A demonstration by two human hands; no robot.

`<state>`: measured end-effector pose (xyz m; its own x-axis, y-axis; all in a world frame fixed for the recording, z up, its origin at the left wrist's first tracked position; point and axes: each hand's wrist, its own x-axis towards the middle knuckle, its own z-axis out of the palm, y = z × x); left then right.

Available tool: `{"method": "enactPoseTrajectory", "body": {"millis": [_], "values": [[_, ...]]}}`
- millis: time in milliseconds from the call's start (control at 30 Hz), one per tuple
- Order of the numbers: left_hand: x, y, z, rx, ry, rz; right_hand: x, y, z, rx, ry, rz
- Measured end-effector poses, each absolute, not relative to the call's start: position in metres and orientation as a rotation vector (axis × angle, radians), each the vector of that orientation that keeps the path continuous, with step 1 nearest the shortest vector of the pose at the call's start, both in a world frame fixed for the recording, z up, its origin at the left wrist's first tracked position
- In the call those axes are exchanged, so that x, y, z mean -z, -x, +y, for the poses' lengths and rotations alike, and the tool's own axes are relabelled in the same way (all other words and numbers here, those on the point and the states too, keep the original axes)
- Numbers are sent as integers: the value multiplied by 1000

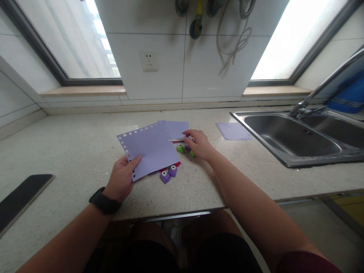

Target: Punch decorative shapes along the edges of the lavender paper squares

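Observation:
A sheet of light purple paper (150, 149) is tilted up off the counter, pinched at its lower left corner by my left hand (123, 176). Small shapes are punched along its top and left edges. My right hand (199, 143) hovers at the sheet's right side with thumb and index finger slightly apart, nothing visible between them. Under and beside it lie a green craft punch (180, 148) and other purple and green punches, partly covered. Thin coloured strips (178, 140) show by the fingertips. Two purple punches (168, 174) stand below the sheet, which partly hides a red piece (176, 164).
Another purple sheet (179, 129) lies behind the held one. A purple sheet with a punched border (233, 131) rests near the steel sink (290, 132) on the right. A flat black object (24, 197) lies at the left. Small paper bits dot the counter (199, 185).

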<state>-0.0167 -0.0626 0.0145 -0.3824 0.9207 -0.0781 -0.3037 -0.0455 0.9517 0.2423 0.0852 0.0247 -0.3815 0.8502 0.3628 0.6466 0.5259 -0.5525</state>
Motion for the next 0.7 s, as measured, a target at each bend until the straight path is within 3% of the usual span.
{"method": "enactPoseTrajectory", "body": {"millis": [700], "values": [[-15,16,-63,-1626,-734,1228,-27,-243,85,-476,1141,-2187]]}}
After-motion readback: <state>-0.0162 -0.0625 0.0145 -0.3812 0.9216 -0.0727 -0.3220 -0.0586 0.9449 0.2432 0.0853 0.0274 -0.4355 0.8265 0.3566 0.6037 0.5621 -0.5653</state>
